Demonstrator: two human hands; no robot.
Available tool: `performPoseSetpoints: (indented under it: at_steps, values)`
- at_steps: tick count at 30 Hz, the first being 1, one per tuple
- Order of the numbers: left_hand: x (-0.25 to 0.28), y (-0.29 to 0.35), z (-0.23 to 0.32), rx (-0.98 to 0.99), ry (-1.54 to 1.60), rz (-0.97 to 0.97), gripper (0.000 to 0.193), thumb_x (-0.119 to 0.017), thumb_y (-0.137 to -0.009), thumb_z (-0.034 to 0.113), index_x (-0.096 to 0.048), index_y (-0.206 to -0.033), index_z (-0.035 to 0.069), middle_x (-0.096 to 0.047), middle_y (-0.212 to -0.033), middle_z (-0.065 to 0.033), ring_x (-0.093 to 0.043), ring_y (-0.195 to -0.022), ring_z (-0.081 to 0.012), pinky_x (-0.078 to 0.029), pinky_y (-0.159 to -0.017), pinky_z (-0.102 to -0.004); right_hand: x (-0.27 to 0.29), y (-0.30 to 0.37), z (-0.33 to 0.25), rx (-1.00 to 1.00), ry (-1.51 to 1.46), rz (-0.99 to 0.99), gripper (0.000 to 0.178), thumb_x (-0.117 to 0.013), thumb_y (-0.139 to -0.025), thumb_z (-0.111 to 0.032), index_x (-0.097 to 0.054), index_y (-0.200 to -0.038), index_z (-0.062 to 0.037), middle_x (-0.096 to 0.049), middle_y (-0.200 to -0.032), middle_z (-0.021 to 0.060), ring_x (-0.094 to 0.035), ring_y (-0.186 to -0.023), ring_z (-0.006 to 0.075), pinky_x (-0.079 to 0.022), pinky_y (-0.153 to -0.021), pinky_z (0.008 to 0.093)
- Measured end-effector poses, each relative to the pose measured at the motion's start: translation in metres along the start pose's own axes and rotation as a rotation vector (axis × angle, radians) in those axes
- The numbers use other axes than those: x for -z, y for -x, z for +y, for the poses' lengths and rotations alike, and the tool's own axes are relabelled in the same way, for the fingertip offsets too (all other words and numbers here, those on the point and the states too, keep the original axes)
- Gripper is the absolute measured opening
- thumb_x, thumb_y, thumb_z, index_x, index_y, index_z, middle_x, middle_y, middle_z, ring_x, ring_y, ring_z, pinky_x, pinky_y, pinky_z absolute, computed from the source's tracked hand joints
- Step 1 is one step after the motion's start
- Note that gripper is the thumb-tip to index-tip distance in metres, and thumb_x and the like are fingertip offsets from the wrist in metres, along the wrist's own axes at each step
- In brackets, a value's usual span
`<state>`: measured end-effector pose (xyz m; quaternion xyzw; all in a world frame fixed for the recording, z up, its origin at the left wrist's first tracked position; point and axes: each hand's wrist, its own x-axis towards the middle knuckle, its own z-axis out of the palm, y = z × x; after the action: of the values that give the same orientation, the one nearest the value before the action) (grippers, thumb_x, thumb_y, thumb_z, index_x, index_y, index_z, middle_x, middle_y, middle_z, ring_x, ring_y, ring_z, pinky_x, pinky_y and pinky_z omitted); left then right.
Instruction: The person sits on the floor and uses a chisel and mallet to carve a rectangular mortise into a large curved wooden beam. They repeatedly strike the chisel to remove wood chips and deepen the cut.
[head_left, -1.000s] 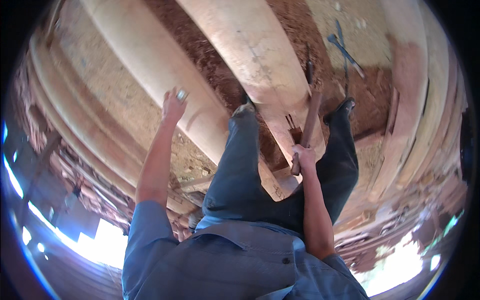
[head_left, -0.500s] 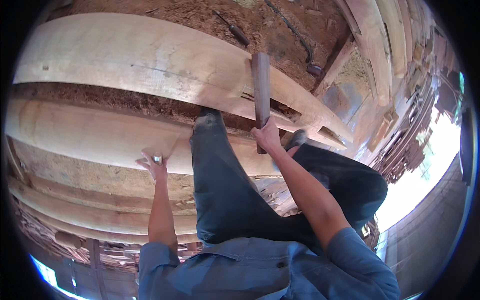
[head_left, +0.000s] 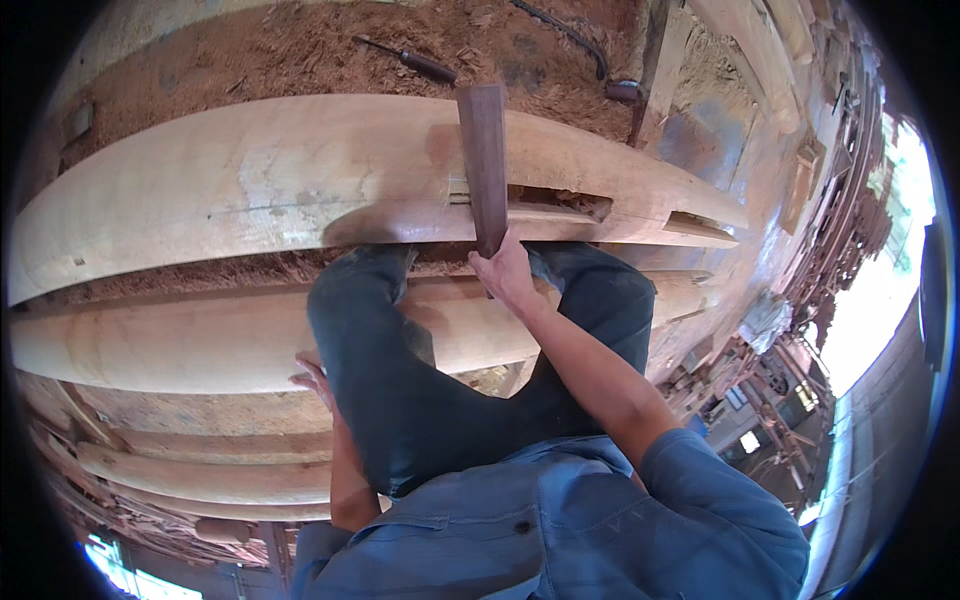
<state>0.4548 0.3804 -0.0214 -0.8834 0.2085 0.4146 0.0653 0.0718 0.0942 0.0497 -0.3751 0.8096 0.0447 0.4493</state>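
Observation:
My right hand is closed around the lower end of a dark, squared wooden bar. The bar stretches away from me over a long, pale, shaped timber, beside a slot cut into it. Partly hidden by my left leg, my left hand rests at the near edge of a second pale timber. Its visible fingers are stretched out and apart; I see nothing held in them. Both my knees are bent over this second timber.
Beyond the far timber, a dark-handled pointed tool lies on wood shavings. A dark curved tool is further right. More timbers lie at the near left, and piled scrap wood lines the right side.
My view has shifted, and my right leg has come in beside the left. The left hand is now partly behind my leg; a small shiny thing at it is out of sight.

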Motion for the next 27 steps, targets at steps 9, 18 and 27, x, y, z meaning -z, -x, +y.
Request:
performPoseSetpoints:
  at_steps: [9,18,27]
  values:
    - [-0.009,-0.014,-0.030,-0.111,0.227,0.018,0.071,-0.066,-0.096,0.033,-0.024,-0.151,0.015,-0.015,-0.142,-0.0206,-0.035,-0.134,-0.0365,-0.046,-0.104,-0.0411,-0.001,-0.015,0.016,0.125,-0.179,-0.068,0.066,-0.079,-0.080,-0.024,-0.042,-0.126,0.0044,-0.065,-0.106,0.0324,-0.066,-0.101,0.0471,-0.053,-0.087,0.0489]
    - [0.003,-0.047,-0.059,-0.256,0.637,-0.104,0.056,-0.059,-0.098,0.043,-0.043,-0.141,0.011,-0.048,-0.128,-0.0118,-0.053,-0.120,-0.0273,-0.053,-0.094,-0.0391,0.006,-0.024,0.039,0.325,-0.258,-0.096,0.055,-0.073,-0.079,-0.021,-0.043,-0.115,0.0072,-0.064,-0.096,0.0363,-0.064,-0.095,0.0528,-0.051,-0.087,0.0550]
    - [0.034,-0.079,-0.047,-0.079,1.139,-0.321,0.049,-0.063,-0.097,0.045,-0.059,-0.129,0.008,-0.070,-0.111,-0.0068,-0.066,-0.100,-0.0227,-0.056,-0.083,-0.0380,0.055,0.002,0.084,0.318,-0.533,-0.062,0.064,-0.076,-0.068,-0.022,-0.055,-0.120,0.0097,-0.069,-0.102,0.0299,-0.071,-0.095,0.0381,-0.055,-0.087,0.0422]
